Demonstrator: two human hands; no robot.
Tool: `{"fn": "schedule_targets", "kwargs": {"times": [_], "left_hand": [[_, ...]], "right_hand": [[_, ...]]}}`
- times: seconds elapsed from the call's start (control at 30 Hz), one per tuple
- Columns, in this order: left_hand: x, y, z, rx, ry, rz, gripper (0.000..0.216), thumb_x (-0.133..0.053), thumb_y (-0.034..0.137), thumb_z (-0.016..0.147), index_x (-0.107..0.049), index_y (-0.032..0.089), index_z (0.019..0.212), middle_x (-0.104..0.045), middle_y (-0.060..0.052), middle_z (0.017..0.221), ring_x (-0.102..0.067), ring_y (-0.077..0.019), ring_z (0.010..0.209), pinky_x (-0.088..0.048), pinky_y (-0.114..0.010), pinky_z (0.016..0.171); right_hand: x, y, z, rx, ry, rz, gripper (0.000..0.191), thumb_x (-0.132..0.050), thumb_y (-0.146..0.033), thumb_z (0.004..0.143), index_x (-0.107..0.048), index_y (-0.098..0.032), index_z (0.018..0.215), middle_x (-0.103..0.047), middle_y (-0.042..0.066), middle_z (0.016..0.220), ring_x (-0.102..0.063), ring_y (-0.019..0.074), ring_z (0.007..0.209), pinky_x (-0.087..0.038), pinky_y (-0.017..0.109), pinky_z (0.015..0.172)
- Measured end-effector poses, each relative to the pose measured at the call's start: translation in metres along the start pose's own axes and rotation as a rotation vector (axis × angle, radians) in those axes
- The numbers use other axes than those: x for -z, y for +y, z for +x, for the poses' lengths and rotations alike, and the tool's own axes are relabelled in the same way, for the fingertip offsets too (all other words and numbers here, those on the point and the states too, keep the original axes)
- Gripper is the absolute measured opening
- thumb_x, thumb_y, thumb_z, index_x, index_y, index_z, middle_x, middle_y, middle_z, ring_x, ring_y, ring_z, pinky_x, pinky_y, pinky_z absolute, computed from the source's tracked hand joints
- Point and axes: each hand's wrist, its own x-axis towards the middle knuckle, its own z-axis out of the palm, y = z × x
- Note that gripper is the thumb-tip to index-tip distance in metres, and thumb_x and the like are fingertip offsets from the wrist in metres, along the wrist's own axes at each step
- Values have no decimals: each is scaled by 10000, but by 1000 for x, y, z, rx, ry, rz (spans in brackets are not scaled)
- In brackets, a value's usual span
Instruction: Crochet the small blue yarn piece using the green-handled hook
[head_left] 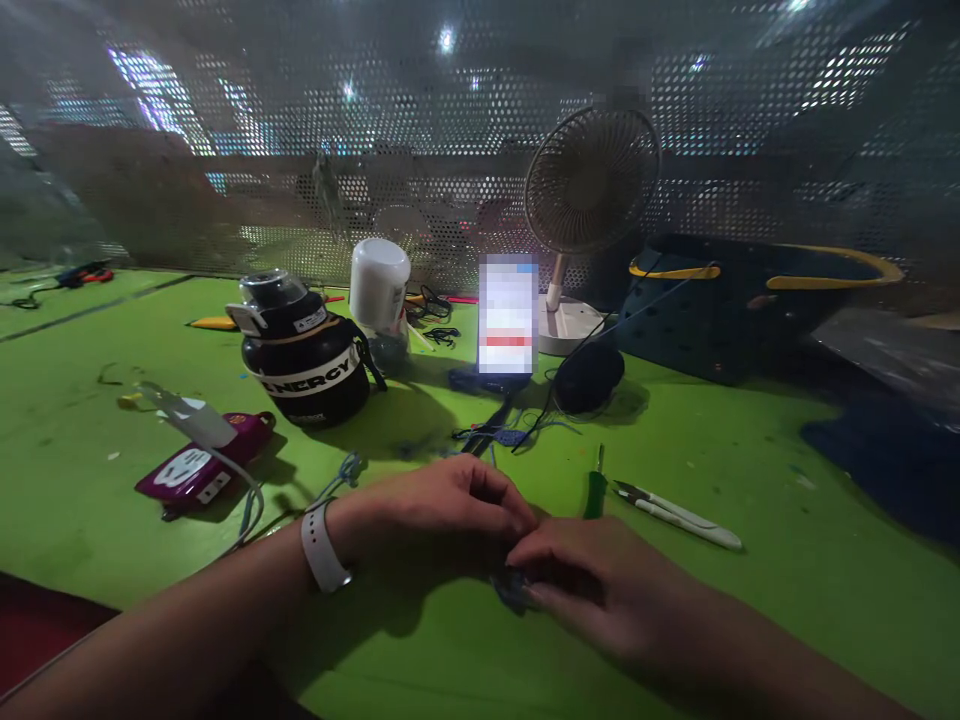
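My left hand [450,500], with a white band round its wrist, is closed, its thumb and fingertips pinched together. Its tips meet the fingers of my right hand [600,570], which pinches a small blue yarn piece [512,592]. The fingers hide most of that piece, and its exact shape is unclear. Light blue yarn runs from behind my left hand towards a small blue knitted patch [510,437]. Just beyond my right hand lie a green-handled tool [596,490] with a thin metal tip and white thread snips [682,518].
Behind my hands stand a lit phone [508,315], a dark yarn ball [590,378] and a fan [592,185]. A dark basket [690,320] is at right. Left are a black jug [306,365], a white bottle [380,285] and a purple power strip [206,462] with a cable.
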Motion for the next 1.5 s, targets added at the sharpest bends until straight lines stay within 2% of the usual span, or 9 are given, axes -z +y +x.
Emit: {"fn": "schedule_targets", "kwargs": {"times": [0.27, 0.53, 0.77, 0.87, 0.97, 1.1, 1.23, 1.3, 1.5], "left_hand": [[0, -6, 2, -37, 12, -69, 238, -737, 136, 751, -689, 125, 984, -678, -20, 706, -623, -121, 610, -483, -265, 610], [3, 2, 2, -24, -24, -29, 263, -728, 140, 769, -684, 113, 1027, -681, -4, 722, -619, -92, 596, -482, -234, 617], [8, 2, 3, 12, -34, -59, 376, -750, 28, 655, -663, 123, 1008, -719, -8, 709, -629, -91, 549, -492, -222, 584], [7, 1, 2, -6, -36, -89, 366, -731, 11, 652, -662, 115, 996, -706, -3, 698, -624, -92, 555, -498, -233, 593], [5, -1, 2, -11, -23, -73, 349, -726, 1, 648, -662, 109, 973, -690, 0, 711, -637, -105, 609, -509, -247, 618], [2, -1, 2, -75, -56, 26, 342, -721, -2, 656, -618, 140, 950, -667, 19, 729, -625, -102, 632, -504, -251, 626], [-3, 2, -1, -175, -32, 129, 279, -687, -1, 696, -559, 165, 881, -626, 33, 772, -588, -81, 677, -469, -227, 655], [-6, 4, -4, -200, 3, 176, 275, -676, -1, 703, -542, 172, 870, -614, 33, 789, -578, -85, 692, -456, -229, 656], [-11, 7, -5, -215, 76, 238, 289, -648, -15, 695, -531, 167, 887, -612, 32, 786, -572, -88, 691, -450, -234, 662]], "right_hand": [[3, -1, -2, 62, 98, -67, 158, -641, -155, 878, -682, -249, 997, -727, -46, 856, -614, 94, 725, -429, 194, 688], [0, 0, -2, 142, 27, -61, 140, -590, -224, 937, -684, -243, 1040, -747, -41, 932, -654, 85, 829, -423, 177, 758], [-2, 0, -4, 179, 0, -80, 168, -580, -194, 935, -681, -246, 1059, -737, -18, 929, -648, 113, 836, -438, 231, 783], [5, 0, -8, 96, 99, -61, 106, -603, -242, 906, -674, -246, 985, -706, -1, 860, -607, 136, 723, -447, 260, 656], [12, 3, -6, -92, 275, 49, 88, -561, -278, 911, -620, -222, 878, -618, 0, 742, -542, 137, 638, -428, 265, 572], [9, 3, 2, -405, 192, 224, 46, -588, -217, 860, -567, -203, 899, -593, -7, 719, -527, 133, 632, -410, 256, 538], [4, -4, 7, -445, 90, 361, 236, -609, -122, 813, -523, -207, 1016, -588, -13, 759, -531, 123, 668, -421, 239, 561], [5, -6, 7, -442, 57, 431, 262, -607, -126, 823, -501, -209, 1048, -586, -3, 811, -530, 120, 683, -428, 228, 555], [8, -1, 8, -389, 90, 457, 279, -623, -132, 818, -493, -202, 1056, -586, 6, 881, -486, 96, 660, -435, 219, 548]]}}
